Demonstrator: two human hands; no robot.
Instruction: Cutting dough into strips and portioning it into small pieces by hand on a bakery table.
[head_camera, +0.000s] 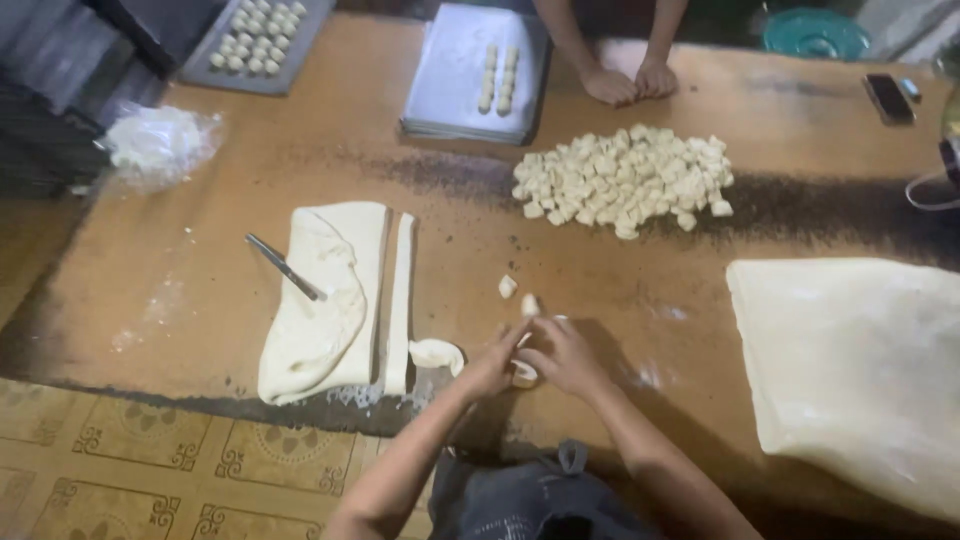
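While the big dough sheet (860, 370) is overhanging the table edge (200, 405) at four o'clock, bare board is lying open between it and both hands, left hand (492, 365) and right hand (560, 355), seemingly pinching a small dough piece (524, 374).

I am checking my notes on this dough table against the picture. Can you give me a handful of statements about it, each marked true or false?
1. Both the left hand and the right hand are together on a small pale piece of dough. True.
2. The metal knife lies on the bare brown wooden table. False: it rests on the folded pale slab of dough.
3. A heap of small cut dough pieces sits near the far side of the table. True.
4. The grey metal tray by the other person's hands is full. False: it holds only two short rows of pieces.
5. A dark phone lies at the far right. True.
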